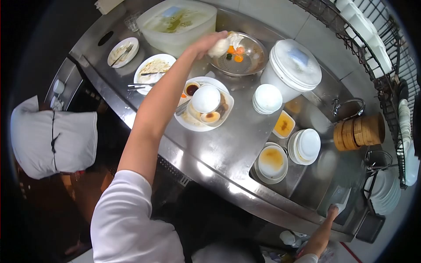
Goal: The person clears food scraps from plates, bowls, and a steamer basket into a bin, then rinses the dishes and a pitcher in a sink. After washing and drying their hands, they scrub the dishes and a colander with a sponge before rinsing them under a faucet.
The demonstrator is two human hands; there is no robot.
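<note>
My left hand (pixel 211 44) reaches across the counter, its fingers closed round a pale crumpled wad (pixel 219 48) that I cannot identify for sure. Below it is a round metal strainer bowl (pixel 253 70) holding orange and green food scraps and white crumpled paper. Under my left forearm, a stack of dirty plates (pixel 204 127) carries a white bowl (pixel 206 98) and small sauce dishes. At the far right, over the sink, my right hand (pixel 334 211) grips a flat white item (pixel 345 200), seen nearly edge-on; its kind is unclear.
A large tub (pixel 177 41) of cloudy water stands at the back. Two dirty plates (pixel 123 52) with cutlery lie left. A lidded white bucket (pixel 280 81), bowls (pixel 267 98), stacked dishes (pixel 305 147), bamboo steamers (pixel 358 132) and a wire rack (pixel 372 65) line the right. A person (pixel 57 140) stands left.
</note>
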